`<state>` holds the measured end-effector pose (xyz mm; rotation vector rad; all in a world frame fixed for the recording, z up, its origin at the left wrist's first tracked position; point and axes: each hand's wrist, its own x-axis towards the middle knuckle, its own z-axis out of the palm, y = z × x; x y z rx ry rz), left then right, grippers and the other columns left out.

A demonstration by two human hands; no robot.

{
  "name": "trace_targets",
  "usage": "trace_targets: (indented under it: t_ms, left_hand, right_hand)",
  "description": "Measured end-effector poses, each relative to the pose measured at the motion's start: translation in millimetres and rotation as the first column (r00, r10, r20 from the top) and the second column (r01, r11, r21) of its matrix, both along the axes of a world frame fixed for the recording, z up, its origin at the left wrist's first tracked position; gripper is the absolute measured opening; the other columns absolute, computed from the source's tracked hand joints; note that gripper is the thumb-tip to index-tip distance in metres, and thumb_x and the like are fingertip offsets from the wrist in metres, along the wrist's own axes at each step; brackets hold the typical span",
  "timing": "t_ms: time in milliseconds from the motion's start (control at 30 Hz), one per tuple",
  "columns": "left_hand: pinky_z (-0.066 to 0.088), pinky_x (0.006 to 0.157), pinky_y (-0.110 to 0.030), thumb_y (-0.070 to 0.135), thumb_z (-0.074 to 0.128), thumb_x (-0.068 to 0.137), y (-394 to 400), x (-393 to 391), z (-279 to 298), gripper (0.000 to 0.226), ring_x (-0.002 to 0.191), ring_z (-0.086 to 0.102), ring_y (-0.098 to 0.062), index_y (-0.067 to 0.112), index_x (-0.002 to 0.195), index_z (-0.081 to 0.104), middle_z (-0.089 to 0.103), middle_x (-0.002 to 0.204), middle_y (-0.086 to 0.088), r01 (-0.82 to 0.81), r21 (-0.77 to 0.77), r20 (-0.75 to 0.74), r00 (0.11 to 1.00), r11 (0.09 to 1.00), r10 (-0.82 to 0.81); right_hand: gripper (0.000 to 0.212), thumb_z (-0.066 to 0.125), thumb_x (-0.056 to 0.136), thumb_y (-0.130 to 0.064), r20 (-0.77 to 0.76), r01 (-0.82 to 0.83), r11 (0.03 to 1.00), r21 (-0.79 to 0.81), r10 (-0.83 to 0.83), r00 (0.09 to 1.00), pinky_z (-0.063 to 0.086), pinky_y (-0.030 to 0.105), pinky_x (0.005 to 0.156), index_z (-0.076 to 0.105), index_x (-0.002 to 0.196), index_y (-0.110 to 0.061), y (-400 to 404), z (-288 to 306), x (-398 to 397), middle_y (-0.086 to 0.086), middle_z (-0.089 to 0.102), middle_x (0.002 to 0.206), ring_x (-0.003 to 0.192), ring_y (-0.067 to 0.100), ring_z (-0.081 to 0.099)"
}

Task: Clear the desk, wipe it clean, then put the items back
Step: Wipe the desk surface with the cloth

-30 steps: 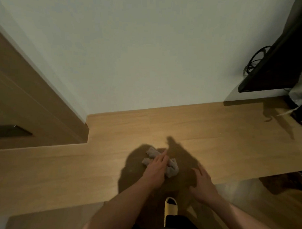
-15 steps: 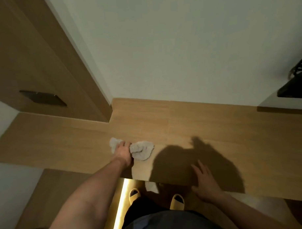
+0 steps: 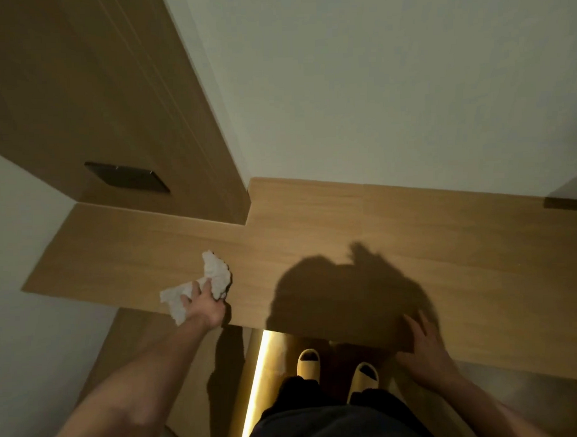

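Note:
The wooden desk (image 3: 330, 230) runs across the view with a bare top. My left hand (image 3: 205, 304) presses a crumpled white cloth (image 3: 214, 273) onto the desk near its front edge, left of centre; part of the cloth hangs over the edge. My right hand (image 3: 422, 351) lies flat on the front edge at the right, fingers spread, holding nothing.
A wooden cabinet panel (image 3: 113, 110) with a dark recessed handle (image 3: 125, 176) rises behind the desk's left section. A white wall (image 3: 390, 84) backs the rest. My feet in yellow slippers (image 3: 308, 361) stand under the desk edge. A dark object's shadow (image 3: 568, 202) sits far right.
My left hand has dragged the cloth leftward along the desk toward the front edge. The view has swung left, so the dark object at the right has left the frame. The right hand stays planted.

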<state>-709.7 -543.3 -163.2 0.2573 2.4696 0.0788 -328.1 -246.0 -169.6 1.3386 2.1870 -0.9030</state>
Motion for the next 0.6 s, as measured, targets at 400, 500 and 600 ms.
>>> trace_targets:
  t_ms: [400,500,600]
  left_hand:
    - [0.007,0.128,-0.045,0.024,0.055,0.085,144,149,-8,0.070,0.156,0.017,-0.026,0.023,0.154,0.044,0.032,0.166,-0.005,0.628,0.323,0.010,0.746,0.708,-0.666]
    - [0.012,0.128,-0.035,0.002,0.060,0.084,173,175,13,0.062,0.152,0.028,-0.032,0.011,0.146,0.055,0.043,0.159,-0.008,0.446,0.542,0.116,0.800,0.713,-0.589]
    - [0.019,0.126,-0.034,-0.003,0.059,0.082,160,157,17,0.059,0.149,0.036,-0.031,0.007,0.140,0.060,0.048,0.155,-0.013,0.232,0.652,0.021,0.946,0.722,-0.322]
  right_hand:
    - [0.088,0.074,0.088,-0.041,-0.042,0.094,0.996,0.001,-0.094,0.995,0.025,0.041,0.125,0.028,0.161,-0.023,-14,-6,27,0.008,0.009,0.172,0.157,0.029,0.014]
    - [0.093,0.077,0.079,-0.045,-0.099,0.136,0.991,-0.009,-0.136,0.986,0.038,0.046,0.118,0.031,0.158,-0.028,-3,-1,26,0.003,0.015,0.170,0.153,0.033,0.024]
    - [0.090,0.077,0.084,-0.029,-0.126,0.103,0.994,0.021,-0.100,0.987,0.045,0.043,0.109,0.028,0.160,-0.025,13,5,34,0.001,0.011,0.170,0.152,0.034,0.027]
